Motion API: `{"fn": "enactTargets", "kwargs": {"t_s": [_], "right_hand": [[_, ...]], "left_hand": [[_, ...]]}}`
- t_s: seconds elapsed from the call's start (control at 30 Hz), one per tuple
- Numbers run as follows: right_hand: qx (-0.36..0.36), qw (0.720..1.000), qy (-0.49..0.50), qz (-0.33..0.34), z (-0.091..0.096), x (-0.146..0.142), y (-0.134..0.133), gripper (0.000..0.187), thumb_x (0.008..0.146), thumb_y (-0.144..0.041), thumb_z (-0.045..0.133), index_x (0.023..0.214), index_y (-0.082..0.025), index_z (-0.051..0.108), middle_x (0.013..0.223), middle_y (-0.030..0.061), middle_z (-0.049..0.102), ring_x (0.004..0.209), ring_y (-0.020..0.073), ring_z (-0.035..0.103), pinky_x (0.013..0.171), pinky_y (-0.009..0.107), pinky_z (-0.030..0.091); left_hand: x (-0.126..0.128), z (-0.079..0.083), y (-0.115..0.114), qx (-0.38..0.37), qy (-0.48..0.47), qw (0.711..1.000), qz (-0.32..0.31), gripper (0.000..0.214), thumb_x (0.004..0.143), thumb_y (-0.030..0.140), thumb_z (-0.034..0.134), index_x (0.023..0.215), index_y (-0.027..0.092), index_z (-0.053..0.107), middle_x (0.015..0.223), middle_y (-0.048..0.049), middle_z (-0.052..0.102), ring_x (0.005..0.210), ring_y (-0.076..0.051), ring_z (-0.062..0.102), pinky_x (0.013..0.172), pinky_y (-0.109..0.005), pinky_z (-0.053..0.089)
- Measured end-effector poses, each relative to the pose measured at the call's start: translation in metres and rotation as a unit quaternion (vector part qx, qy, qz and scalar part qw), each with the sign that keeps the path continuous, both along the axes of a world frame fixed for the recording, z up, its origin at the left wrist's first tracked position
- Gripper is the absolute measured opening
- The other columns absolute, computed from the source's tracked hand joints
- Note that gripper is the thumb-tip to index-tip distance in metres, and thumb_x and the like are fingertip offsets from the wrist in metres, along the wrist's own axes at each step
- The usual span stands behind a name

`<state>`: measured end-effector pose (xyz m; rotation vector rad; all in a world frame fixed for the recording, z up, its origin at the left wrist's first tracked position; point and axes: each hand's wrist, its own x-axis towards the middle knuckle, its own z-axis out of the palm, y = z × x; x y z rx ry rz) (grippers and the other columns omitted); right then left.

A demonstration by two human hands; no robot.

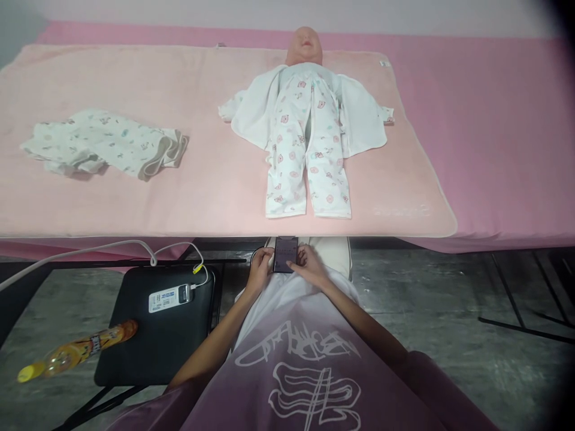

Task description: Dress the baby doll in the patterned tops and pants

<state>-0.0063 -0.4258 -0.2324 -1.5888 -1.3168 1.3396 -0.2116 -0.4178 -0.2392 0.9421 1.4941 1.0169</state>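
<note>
Over the lap, just below the table's front edge, a dark phone (286,254) is held upright between both hands. My left hand (260,268) wraps round its left side. On the other side my right hand (311,267) grips the phone, its thumb resting on the lower screen. Beyond the edge lies a baby doll (306,46) on its back, with white patterned trousers (291,137) laid over its body and a white top (365,117) spread out at both sides. Neither hand touches the doll or the clothes.
A crumpled patterned garment (103,140) lies on the pink mat (215,179) at the left. Below it, a black stool (135,347) carries a white device with a cable (169,298) and a yellow-capped bottle (81,350). Dark metal legs (516,320) stand at the right.
</note>
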Motion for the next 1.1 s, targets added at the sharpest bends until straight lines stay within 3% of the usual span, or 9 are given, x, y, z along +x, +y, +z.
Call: {"fn": "enactTargets", "kwargs": {"t_s": [0.3, 0.47, 0.67, 1.1], "right_hand": [[0.005, 0.999, -0.039, -0.03, -0.006, -0.009, 0.001, 0.043, 0.082, -0.058, 0.082, 0.094, -0.027, 0.055, 0.091, 0.0017, 0.063, 0.086, 0.0222, 0.06, 0.073, 0.035, 0.052], [0.012, 1.0, -0.007, -0.007, -0.005, -0.001, 0.0, 0.035, 0.092, -0.058, 0.071, 0.094, -0.026, 0.058, 0.095, 0.0028, 0.063, 0.086, 0.0218, 0.061, 0.08, 0.037, 0.053], [0.007, 0.999, 0.03, 0.012, -0.013, 0.006, -0.003, 0.033, 0.084, -0.049, 0.076, 0.102, -0.026, 0.06, 0.097, 0.0014, 0.061, 0.082, 0.0198, 0.06, 0.078, 0.036, 0.053], [0.0, 1.0, 0.03, 0.009, -0.008, 0.005, -0.002, 0.034, 0.085, -0.051, 0.076, 0.101, -0.027, 0.06, 0.095, 0.0012, 0.063, 0.084, 0.021, 0.061, 0.079, 0.036, 0.054]], "left_hand": [[0.001, -0.002, 0.003, 0.008, -0.029, 1.0, 0.0, 0.031, 0.087, 0.054, 0.075, 0.087, 0.023, 0.072, 0.1, -0.0065, 0.074, 0.102, -0.024, 0.069, 0.094, -0.034, 0.055], [0.002, -0.001, 0.004, 0.005, -0.026, 1.0, 0.0, 0.032, 0.086, 0.053, 0.077, 0.085, 0.022, 0.07, 0.099, -0.0065, 0.074, 0.101, -0.024, 0.069, 0.095, -0.035, 0.055], [0.002, -0.001, 0.005, -0.003, -0.022, 1.0, 0.007, 0.025, 0.088, 0.047, 0.076, 0.085, 0.022, 0.071, 0.098, -0.0062, 0.075, 0.099, -0.023, 0.07, 0.094, -0.034, 0.056], [0.002, -0.001, 0.005, -0.001, -0.014, 1.0, 0.003, 0.023, 0.087, 0.044, 0.078, 0.087, 0.021, 0.074, 0.096, -0.0058, 0.074, 0.097, -0.022, 0.068, 0.096, -0.033, 0.054]]}}
